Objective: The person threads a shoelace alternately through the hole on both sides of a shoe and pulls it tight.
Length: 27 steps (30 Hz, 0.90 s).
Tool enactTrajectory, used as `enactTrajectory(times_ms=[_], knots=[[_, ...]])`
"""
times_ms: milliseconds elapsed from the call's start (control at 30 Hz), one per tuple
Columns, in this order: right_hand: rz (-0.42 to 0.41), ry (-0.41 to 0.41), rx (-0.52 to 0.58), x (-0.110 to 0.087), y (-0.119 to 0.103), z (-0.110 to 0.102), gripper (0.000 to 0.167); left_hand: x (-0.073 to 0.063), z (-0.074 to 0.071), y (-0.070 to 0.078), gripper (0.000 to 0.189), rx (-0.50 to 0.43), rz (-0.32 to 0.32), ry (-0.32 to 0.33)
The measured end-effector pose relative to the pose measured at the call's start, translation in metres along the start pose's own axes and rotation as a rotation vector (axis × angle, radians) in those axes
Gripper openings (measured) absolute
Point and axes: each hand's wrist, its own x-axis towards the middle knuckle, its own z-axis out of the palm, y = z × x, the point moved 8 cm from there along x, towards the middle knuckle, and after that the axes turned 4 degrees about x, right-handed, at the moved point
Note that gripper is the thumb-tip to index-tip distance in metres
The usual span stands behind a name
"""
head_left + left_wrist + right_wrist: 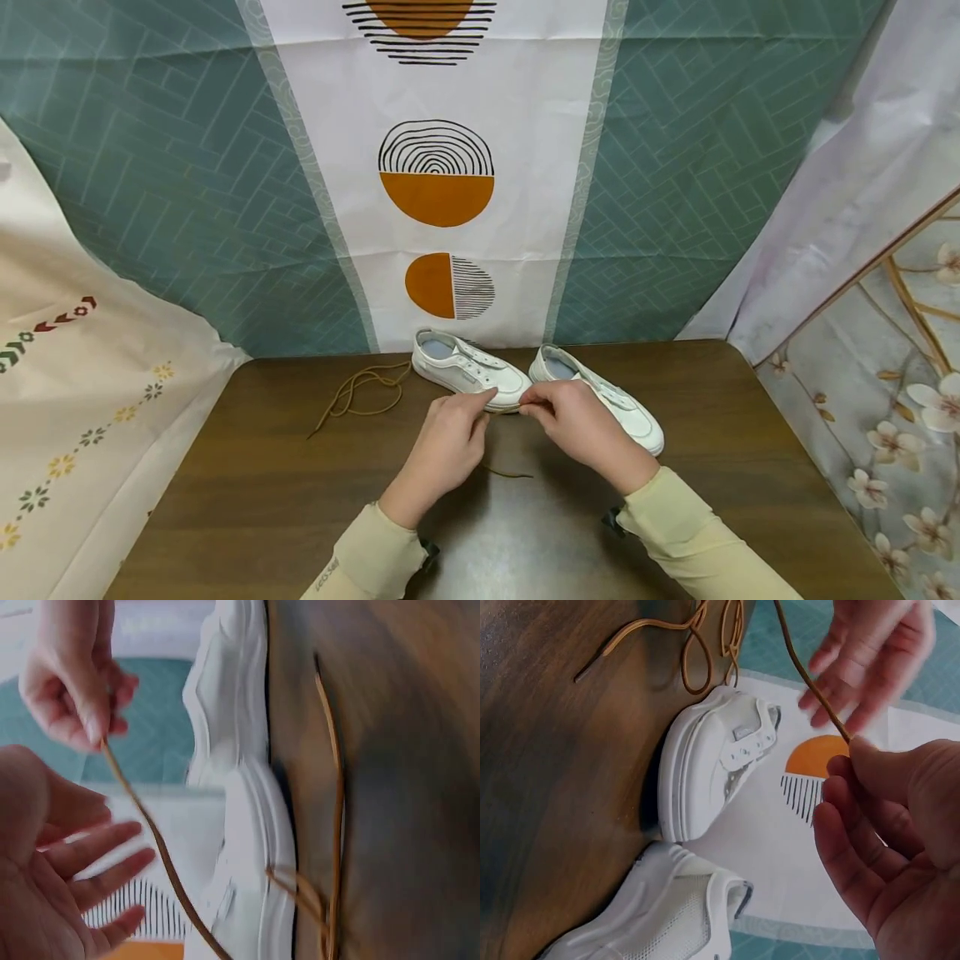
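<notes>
My right hand [573,417] pinches a brown shoelace [161,847] near one end between thumb and forefinger. Beside it, my left hand [450,437] has its fingers spread and extended, with the lace passing close by them in both wrist views. Two white shoes stand at the back of the table. The left shoe [472,372], with bare eyelets showing, has its toe just beyond my hands. My right hand partly hides the right shoe [637,425].
More brown lace [360,387] lies in loose loops left of the shoes on the dark wooden table [247,492]. One tip of lace [513,476] rests nearer me. Directly behind the shoes hangs a patterned cloth [517,300].
</notes>
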Motion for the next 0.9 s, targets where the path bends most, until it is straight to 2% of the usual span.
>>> enactTrajectory(times_ms=[133,233,367,600,900], knots=[[0.019,-0.002,0.013,-0.001,0.001,-0.001,0.004,0.005,0.005,0.019,0.025,-0.136,0.069,0.006],[0.019,0.008,0.007,-0.002,0.002,-0.002,0.005,0.007,0.008,0.023,0.021,-0.188,0.079,0.027],[0.003,0.016,-0.007,-0.003,0.003,-0.003,0.007,0.009,0.009,0.026,0.019,-0.223,0.098,0.091],[-0.027,0.022,-0.022,-0.005,0.003,-0.003,0.006,0.01,0.005,0.027,0.012,-0.194,0.129,0.21],[0.031,0.0,-0.047,-0.009,0.017,-0.008,0.006,0.01,0.013,0.026,0.006,-0.091,0.062,0.144]])
